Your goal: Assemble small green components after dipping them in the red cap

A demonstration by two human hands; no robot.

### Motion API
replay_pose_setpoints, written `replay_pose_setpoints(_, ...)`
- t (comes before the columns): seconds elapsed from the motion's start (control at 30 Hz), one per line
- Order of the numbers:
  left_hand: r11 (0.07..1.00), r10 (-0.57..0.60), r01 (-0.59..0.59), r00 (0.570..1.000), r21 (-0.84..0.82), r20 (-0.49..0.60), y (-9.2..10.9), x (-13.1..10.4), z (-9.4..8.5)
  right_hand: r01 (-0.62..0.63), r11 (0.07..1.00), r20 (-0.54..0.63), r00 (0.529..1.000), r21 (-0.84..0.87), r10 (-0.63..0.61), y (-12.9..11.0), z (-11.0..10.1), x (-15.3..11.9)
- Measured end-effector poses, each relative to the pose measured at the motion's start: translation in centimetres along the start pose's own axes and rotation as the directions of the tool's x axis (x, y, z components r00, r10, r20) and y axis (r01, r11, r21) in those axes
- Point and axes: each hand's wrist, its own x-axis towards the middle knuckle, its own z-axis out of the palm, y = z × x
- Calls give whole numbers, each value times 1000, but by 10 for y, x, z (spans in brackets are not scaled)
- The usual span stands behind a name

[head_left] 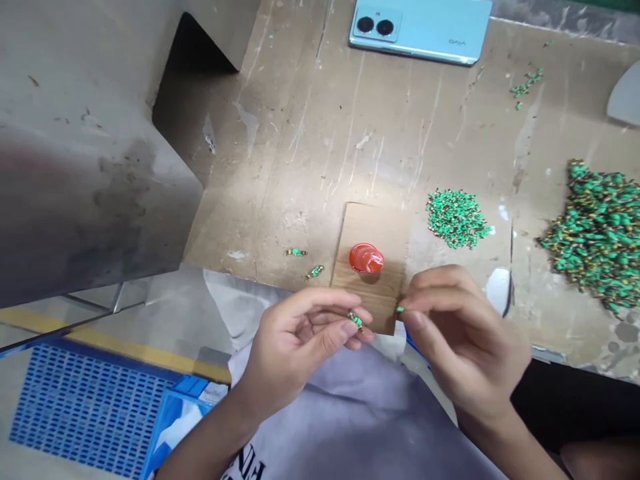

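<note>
Between its thumb and fingers, my left hand (305, 340) pinches a small green figurine (355, 320) with dark and yellowish parts. A tiny green piece (401, 309) is pinched at the fingertips of my right hand (460, 333), a short way to the right of the figurine. Just beyond both hands, a red, glossy blob or small cap (367, 259) rests on a cardboard piece (373, 220). Two similar green figurines lie left of the cardboard, one figurine (296, 253) farther off and another figurine (315, 272) nearer my left hand.
Right of the cardboard is a pile of tiny green pieces (457, 219); a larger green pile (600, 233) lies at far right. A light-blue phone (420, 30) sits at the back. Metal housing (90, 153) walls the left. A blue crate (90, 407) stands below.
</note>
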Motion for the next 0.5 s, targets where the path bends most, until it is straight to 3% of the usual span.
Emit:
replay_pose_setpoints(0.17, 1000, 7, -7, 1000, 14, 17, 2, 1, 2, -86, 968, 81, 994, 235, 69, -16, 20, -3)
replay_pose_setpoints(0.33, 997, 45, -45, 999, 62, -5, 2, 2, 2, -145, 951, 116, 986, 272, 117, -17, 22, 2)
replay_pose_setpoints(0.5, 976, 69, -57, 996, 210, -50, 2, 3, 0, -169, 940, 143, 981, 296, 132, -19, 22, 3)
